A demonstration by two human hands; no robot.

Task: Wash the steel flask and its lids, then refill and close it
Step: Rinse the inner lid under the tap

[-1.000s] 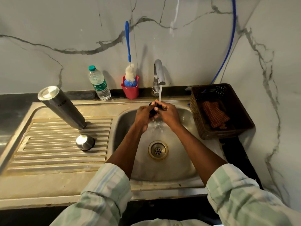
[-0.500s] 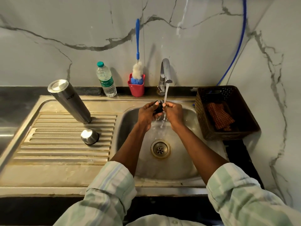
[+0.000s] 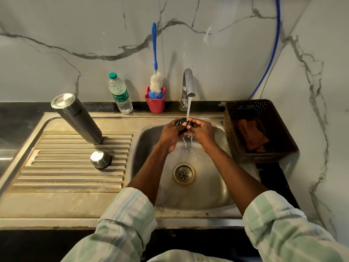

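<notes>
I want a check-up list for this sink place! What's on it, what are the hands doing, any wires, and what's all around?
Surface: ribbed steel draining board left of the round steel sink bowl; tap running.
Job's things: tall steel flask upside down on the board; small domed steel cap beside it; small black inner lid under the stream.
Clutter: clear plastic water bottle with green cap; red cup holding a blue-handled bottle brush; brown woven basket with a checked orange cloth.
Grippers: left hand and right hand both grip the black lid.
Cables: blue hose down the wall.
Surroundings: grey-veined marble wall.
</notes>
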